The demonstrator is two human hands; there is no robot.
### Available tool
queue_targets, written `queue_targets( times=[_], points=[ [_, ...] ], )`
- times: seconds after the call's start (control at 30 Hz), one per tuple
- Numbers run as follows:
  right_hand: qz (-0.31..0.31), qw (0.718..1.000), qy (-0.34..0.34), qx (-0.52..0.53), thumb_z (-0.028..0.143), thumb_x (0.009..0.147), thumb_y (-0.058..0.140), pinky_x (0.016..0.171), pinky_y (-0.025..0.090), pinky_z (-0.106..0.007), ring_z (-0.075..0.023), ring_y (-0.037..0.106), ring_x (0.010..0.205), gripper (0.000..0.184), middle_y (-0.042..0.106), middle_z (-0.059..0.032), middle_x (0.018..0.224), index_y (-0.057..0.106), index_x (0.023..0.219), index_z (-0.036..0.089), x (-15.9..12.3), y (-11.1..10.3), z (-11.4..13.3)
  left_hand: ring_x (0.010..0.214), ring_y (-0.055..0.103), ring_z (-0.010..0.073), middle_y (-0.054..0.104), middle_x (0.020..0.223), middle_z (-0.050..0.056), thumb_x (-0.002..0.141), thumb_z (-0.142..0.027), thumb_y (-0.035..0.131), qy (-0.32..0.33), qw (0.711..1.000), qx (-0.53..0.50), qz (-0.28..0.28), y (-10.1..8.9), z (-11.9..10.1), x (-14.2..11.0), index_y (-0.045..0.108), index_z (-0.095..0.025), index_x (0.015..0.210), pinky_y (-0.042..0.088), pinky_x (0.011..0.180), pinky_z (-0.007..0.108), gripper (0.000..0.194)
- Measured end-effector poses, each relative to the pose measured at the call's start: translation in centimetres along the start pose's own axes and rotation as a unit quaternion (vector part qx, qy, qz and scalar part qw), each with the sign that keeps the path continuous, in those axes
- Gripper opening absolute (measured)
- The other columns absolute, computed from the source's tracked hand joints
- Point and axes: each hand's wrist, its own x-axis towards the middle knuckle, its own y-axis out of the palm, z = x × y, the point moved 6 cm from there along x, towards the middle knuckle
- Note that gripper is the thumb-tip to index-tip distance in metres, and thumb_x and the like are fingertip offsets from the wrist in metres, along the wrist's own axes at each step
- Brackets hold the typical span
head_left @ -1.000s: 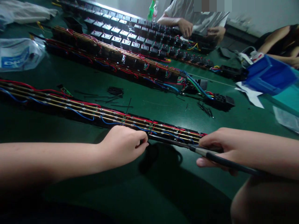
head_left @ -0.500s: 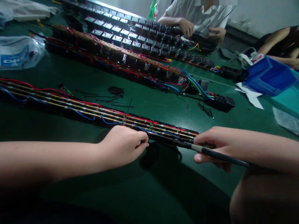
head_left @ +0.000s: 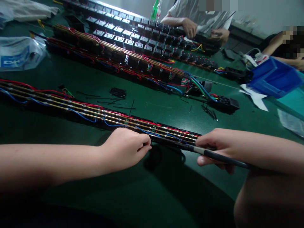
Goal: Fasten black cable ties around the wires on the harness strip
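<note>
The left hand curls closed, contents hidden, at the wired strip (head_left: 114, 119) toward the table's near edge; the right hand (head_left: 219, 144) grips a black-handled tool (head_left: 223, 159). Wiring seems underway, next needing steadiness.

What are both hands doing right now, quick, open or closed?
Left hand: closed, at the near edge of the wired strip; whether it holds anything is hidden.
Right hand: closed, holding a slim dark-handled tool.
</note>
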Motion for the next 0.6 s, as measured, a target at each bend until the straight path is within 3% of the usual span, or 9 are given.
queue_targets(
  times=[0.27,0.4,0.5,0.6],
  points=[
    [-0.006,1.000,-0.004,-0.020,0.062,0.077,0.079,0.043,0.042,-0.024,-0.0131,0.054,0.049,0.041,0.061,0.0018,0.064,0.075,0.086,0.022,0.0,-0.9,0.8,0.060,0.064,0.0149,0.072,0.067,-0.004,0.097,-0.030,0.056,0.009,1.000,-0.012,0.000,0.1,0.0,-0.1,0.074,-0.024,0.094,0.033,0.059,0.026,0.019],
    [-0.026,0.999,-0.029,-0.027,0.062,0.075,0.081,0.048,0.040,-0.026,-0.0146,0.053,0.054,0.041,0.059,0.0022,0.065,0.075,0.082,0.022,-0.4,-1.7,0.9,0.056,0.058,0.0131,0.068,0.066,-0.003,0.095,-0.027,0.053,0.032,0.999,-0.013,0.008,-0.1,-0.9,-0.3,0.066,-0.021,0.089,0.031,0.057,0.026,0.016],
    [-0.087,0.993,-0.072,-0.039,0.067,0.076,0.079,0.053,0.039,-0.027,-0.0158,0.052,0.061,0.045,0.061,0.0010,0.069,0.076,0.080,0.022,-0.9,-2.5,1.7,0.057,0.056,0.0132,0.066,0.065,-0.004,0.094,-0.028,0.051,0.066,0.997,-0.006,0.024,-2.0,-1.6,-0.2,0.063,-0.023,0.085,0.029,0.058,0.027,0.015],
    [-0.219,0.972,-0.079,-0.044,0.081,0.075,0.070,0.058,0.043,-0.031,-0.0198,0.057,0.067,0.060,0.068,-0.0025,0.074,0.075,0.084,0.021,-1.6,-3.6,2.7,0.068,0.060,0.0165,0.072,0.083,-0.001,0.097,-0.036,0.050,0.074,0.994,0.081,0.006,-6.4,-0.5,0.6,0.064,-0.025,0.086,0.032,0.062,0.029,0.020]
  ],
)
